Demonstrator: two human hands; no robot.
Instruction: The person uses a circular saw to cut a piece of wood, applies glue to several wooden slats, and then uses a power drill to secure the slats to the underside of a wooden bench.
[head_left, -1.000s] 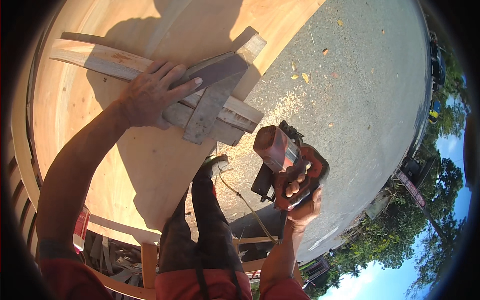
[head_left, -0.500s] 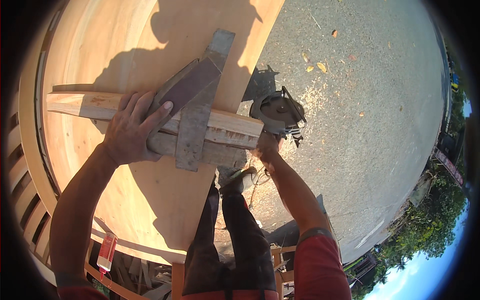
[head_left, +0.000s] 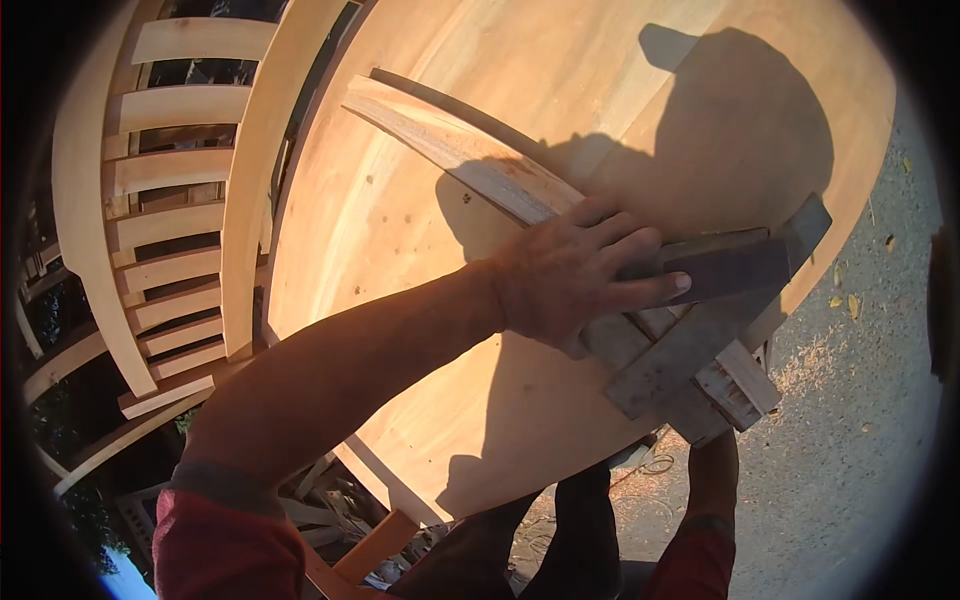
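My left hand (head_left: 575, 270) is closed over a long wooden strip (head_left: 450, 135) and a crude wooden guide that lies across it. Its thumb presses on the guide's dark flat strip (head_left: 740, 275). A grey crosspiece (head_left: 690, 350) of the guide slants over the wood. The strip's cut end (head_left: 740, 385) sticks out past the near right edge of the broad wooden board (head_left: 420, 240) underneath. Below that end is my right hand (head_left: 713, 455), its fingers hidden by the wood. The circular saw seen earlier does not show now.
A slatted wooden frame (head_left: 245, 200) stands along the board's left side. Scrap wood (head_left: 320, 490) lies under the near edge, beside an orange-brown wooden leg (head_left: 378, 547). Sawdust and leaves are scattered on the grey ground (head_left: 850, 420) at the right.
The view has swung left, so the slatted frame shows more fully. My right hand, which held a circular saw by the wood's end, is now mostly hidden below it. My left hand keeps its hold.
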